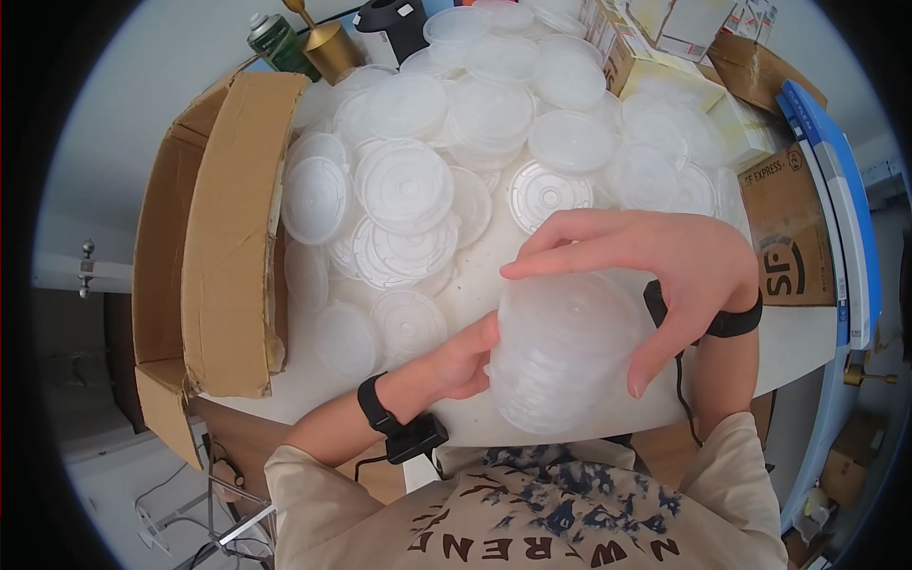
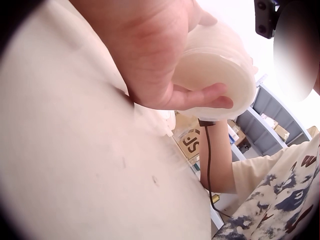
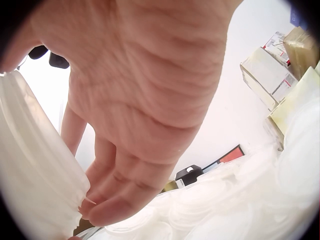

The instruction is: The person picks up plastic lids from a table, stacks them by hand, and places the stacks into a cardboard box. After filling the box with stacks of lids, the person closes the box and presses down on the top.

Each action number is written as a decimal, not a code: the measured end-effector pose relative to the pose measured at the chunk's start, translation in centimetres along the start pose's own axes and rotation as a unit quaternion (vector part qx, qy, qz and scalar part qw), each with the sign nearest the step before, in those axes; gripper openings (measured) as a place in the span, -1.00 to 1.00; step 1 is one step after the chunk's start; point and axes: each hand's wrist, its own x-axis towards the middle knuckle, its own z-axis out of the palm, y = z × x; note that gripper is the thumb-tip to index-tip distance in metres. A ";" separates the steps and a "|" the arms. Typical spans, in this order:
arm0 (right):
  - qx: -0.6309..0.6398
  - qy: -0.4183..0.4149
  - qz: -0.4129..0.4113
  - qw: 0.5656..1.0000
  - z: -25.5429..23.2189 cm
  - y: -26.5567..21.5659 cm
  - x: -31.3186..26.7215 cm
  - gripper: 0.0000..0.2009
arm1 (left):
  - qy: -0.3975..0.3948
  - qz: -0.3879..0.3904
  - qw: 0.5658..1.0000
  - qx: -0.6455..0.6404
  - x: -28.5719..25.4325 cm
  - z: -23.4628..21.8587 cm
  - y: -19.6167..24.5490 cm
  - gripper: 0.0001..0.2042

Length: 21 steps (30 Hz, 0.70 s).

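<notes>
Just above the table's front edge is a thick stack of translucent round plastic lids [image 1: 570, 351], tilted. My left hand [image 1: 465, 356] grips it from the left side; in the left wrist view, fingers [image 2: 202, 96] reach across the hollow underside of the end lid. From the far right, my right hand [image 1: 655, 256] arches over the stack, its thumb at the near right edge and its fingers at the far edge. The right wrist view has the fingertips [image 3: 107, 212] of that hand right at the rims of the stacked lids [image 3: 40, 165].
Many loose lids [image 1: 408, 185] cover the back and left of the white table [image 1: 484, 313]. An open cardboard box [image 1: 233, 237] stands left. A carton [image 1: 788, 228] and blue-edged folders [image 1: 831, 199] line the right. A green can [image 1: 282, 43] stands at the back.
</notes>
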 end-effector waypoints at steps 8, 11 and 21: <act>-0.001 0.024 0.045 0.999 -0.2 -0.1 -0.3 -0.14 | -0.003 0.011 1.000 -0.015 0.0 0.1 0.1 0.06; -0.021 0.031 0.045 0.998 -0.3 -0.1 -0.3 -0.18 | -0.007 0.014 1.000 -0.026 0.0 -0.1 0.0 0.04; 0.000 0.017 0.062 0.998 -0.1 0.7 -0.1 -0.29 | -0.020 0.041 0.997 -0.058 0.1 -0.3 -0.2 -0.03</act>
